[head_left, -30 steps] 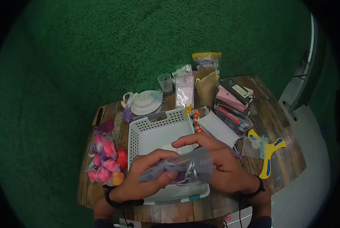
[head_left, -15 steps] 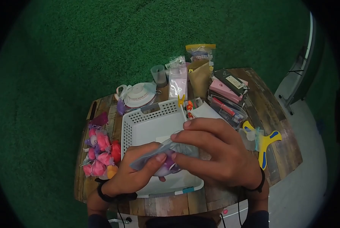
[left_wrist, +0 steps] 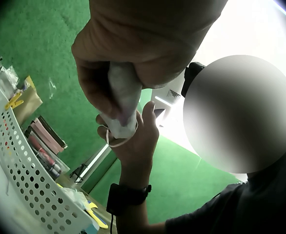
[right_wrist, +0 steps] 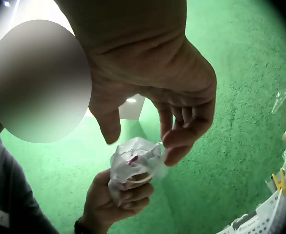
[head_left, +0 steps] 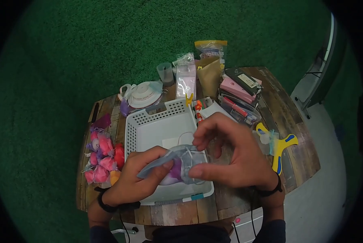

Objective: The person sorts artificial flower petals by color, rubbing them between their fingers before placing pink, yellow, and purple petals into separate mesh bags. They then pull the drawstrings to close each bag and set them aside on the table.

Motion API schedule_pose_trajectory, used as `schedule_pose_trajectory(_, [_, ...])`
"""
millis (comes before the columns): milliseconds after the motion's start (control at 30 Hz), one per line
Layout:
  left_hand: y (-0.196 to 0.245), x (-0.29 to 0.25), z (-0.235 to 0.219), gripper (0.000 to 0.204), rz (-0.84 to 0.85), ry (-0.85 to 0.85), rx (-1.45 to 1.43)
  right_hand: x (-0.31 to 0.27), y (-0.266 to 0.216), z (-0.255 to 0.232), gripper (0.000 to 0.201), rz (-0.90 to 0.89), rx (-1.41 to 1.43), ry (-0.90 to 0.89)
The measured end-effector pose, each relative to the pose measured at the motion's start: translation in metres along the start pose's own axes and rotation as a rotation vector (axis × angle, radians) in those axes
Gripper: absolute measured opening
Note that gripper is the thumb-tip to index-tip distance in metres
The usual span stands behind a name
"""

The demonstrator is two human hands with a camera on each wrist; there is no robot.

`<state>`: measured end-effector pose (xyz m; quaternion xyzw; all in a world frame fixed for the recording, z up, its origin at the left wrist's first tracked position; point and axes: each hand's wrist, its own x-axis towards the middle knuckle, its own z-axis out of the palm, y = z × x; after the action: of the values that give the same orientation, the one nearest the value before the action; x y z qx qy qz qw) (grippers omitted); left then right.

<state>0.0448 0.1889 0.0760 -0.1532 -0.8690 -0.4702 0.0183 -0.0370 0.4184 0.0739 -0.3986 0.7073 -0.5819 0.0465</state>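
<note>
Over the white basket (head_left: 149,135), my left hand (head_left: 143,172) pinches a sheer grey drawstring pouch (head_left: 183,158) between thumb and fingers. Something purple and white shows through its fabric. At the pouch's gathered mouth, my right hand (head_left: 240,158) has its thumb spread away from its bent fingers, with the fingertips right at the pale ribbon. The right wrist view shows that gap between thumb and fingers above the crumpled pouch opening (right_wrist: 135,158). In the left wrist view, a ribbon loop (left_wrist: 118,145) hangs beside the right hand's fingers.
Pink and purple pouches (head_left: 102,152) are heaped left of the basket. Behind it stand a ribbon roll (head_left: 143,93), a clear cup (head_left: 165,73) and a brown paper bag (head_left: 210,77). Boxes (head_left: 240,85) and a yellow-blue Y-shaped thing (head_left: 282,150) lie on the right.
My right hand has come off its grip on the pouch, passed over its mouth and spread thumb from fingers. The left hand keeps holding the pouch, whose gathered top now faces right.
</note>
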Motion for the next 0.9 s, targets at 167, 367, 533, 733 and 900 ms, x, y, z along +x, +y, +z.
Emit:
schedule_pose_trajectory(167, [-0.007,0.0,0.001,0.013,0.011,0.096,-0.028,0.003,0.008,0.01,0.027,0.036,-0.03,-0.028])
schedule_pose_trajectory(367, [-0.01,0.0,-0.002,0.01,-0.011,0.025,0.001,0.004,0.013,0.002,0.012,0.208,0.131,0.076])
schedule_pose_trajectory(533, [-0.006,0.0,0.0,0.014,-0.053,-0.12,0.025,0.006,0.019,-0.014,0.036,0.219,0.67,-0.091])
schedule_pose_trajectory(733, [-0.007,0.001,-0.003,0.023,-0.064,-0.185,0.041,0.013,0.024,-0.007,0.034,0.212,0.913,0.088])
schedule_pose_trajectory(900, [-0.013,0.007,-0.004,0.049,-0.1,-0.386,-0.031,0.015,0.028,-0.004,0.03,0.233,0.836,0.142])
